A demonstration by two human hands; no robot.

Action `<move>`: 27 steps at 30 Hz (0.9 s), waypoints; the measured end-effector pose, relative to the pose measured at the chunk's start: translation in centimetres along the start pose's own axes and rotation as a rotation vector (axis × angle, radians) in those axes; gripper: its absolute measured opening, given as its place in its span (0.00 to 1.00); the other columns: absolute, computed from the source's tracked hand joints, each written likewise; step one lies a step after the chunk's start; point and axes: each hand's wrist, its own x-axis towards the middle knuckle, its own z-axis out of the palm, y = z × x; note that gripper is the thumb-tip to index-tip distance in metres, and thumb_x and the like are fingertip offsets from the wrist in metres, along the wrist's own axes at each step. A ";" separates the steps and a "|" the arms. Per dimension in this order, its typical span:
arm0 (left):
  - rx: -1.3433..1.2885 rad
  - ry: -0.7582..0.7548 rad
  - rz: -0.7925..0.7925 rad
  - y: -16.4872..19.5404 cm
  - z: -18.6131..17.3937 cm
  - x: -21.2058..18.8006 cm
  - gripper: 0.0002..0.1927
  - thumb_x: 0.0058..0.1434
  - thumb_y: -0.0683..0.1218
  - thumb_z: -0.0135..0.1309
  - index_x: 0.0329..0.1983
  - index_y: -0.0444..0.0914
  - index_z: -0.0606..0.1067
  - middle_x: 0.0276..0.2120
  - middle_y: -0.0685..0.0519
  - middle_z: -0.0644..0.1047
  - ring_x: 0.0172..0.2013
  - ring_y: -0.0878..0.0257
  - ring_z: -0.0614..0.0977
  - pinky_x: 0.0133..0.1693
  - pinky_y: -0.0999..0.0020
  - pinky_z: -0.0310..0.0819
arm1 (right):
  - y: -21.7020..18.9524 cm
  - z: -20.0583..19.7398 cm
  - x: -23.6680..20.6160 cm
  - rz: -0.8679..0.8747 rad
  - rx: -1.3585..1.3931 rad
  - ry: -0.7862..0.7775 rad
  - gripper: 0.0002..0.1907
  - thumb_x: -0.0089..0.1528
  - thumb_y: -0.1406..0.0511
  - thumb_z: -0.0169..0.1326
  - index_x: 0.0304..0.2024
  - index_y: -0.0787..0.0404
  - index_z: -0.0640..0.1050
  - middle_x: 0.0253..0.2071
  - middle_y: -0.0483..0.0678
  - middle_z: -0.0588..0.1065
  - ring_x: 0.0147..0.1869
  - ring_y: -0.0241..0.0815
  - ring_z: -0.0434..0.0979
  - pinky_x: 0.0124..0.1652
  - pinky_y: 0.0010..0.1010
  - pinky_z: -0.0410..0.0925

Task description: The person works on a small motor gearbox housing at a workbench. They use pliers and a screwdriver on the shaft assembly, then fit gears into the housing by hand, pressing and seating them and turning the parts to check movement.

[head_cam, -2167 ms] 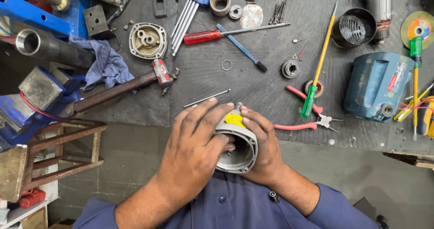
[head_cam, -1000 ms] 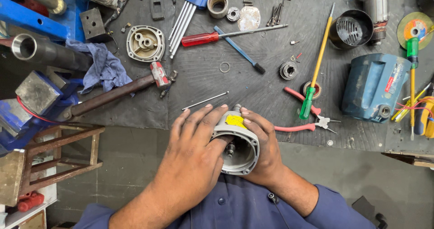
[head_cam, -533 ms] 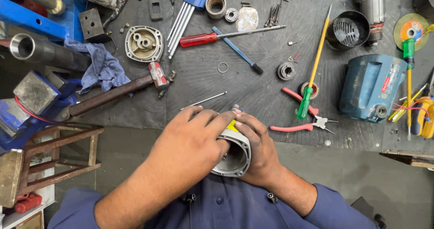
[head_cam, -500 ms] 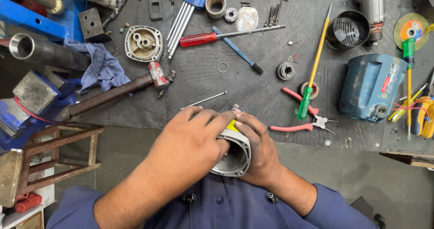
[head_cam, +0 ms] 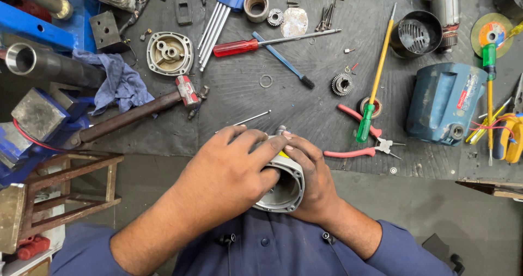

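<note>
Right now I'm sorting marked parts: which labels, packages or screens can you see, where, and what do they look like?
Sticker on blue housing: right side of mat, small red and white strip.
Disc label: top right, round, yellow, blue and red.
Yellow tag on grey housing: between both hands, mostly hidden.
No packages or screens.

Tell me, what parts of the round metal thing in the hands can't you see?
Head view:
- The grey metal housing: its left half is covered by the left hand.
- Its far side is covered by the right hand.
- Its yellow patch is mostly under fingertips.
- Deep inside the opening: too dark to tell.
</note>
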 end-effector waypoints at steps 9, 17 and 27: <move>0.152 0.020 0.020 0.6 -0.1 0.5 0.08 0.51 0.48 0.54 0.27 0.39 0.79 0.47 0.47 0.79 0.42 0.55 0.79 0.51 0.52 0.74 | -0.5 0.0 0.5 0.022 0.006 0.027 0.55 0.45 0.60 0.77 0.66 0.63 0.58 0.65 0.61 0.63 0.70 0.60 0.69 0.65 0.47 0.69; 0.115 0.030 0.039 0.5 -0.5 0.6 0.09 0.50 0.47 0.54 0.28 0.38 0.79 0.51 0.46 0.79 0.47 0.53 0.79 0.52 0.51 0.73 | -0.5 0.0 0.2 0.023 -0.013 0.028 0.56 0.45 0.61 0.78 0.67 0.64 0.58 0.66 0.62 0.63 0.71 0.60 0.67 0.67 0.46 0.68; 0.101 0.001 -0.134 2.4 0.3 0.1 0.10 0.52 0.45 0.53 0.32 0.34 0.78 0.56 0.45 0.76 0.57 0.51 0.76 0.59 0.51 0.67 | -0.3 -0.3 0.0 0.029 0.042 0.025 0.54 0.47 0.63 0.77 0.67 0.62 0.58 0.66 0.58 0.61 0.73 0.60 0.68 0.68 0.46 0.69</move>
